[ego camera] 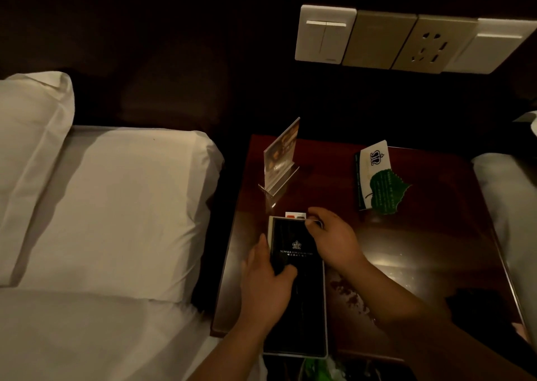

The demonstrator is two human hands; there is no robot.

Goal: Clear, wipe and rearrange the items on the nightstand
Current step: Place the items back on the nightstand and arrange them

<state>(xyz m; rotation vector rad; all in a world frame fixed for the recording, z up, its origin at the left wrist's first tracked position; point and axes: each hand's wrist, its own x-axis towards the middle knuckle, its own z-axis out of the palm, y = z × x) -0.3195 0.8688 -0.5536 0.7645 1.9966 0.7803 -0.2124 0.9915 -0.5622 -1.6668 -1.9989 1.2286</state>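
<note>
On surface [406, 249]: 1 black folder [299, 293], 1 clear sign stand [280, 159], 1 leaf card [383, 191], 1 white card [373, 159], 1 small card [295, 215]. 2 pillows [116, 206] on bed.

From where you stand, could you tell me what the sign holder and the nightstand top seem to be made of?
The sign holder looks like clear acrylic: see-through, with bright glinting edges. The nightstand top looks like dark reddish wood with a glossy lacquer, since it shows soft reflections; veneer or solid, I cannot tell.
</note>
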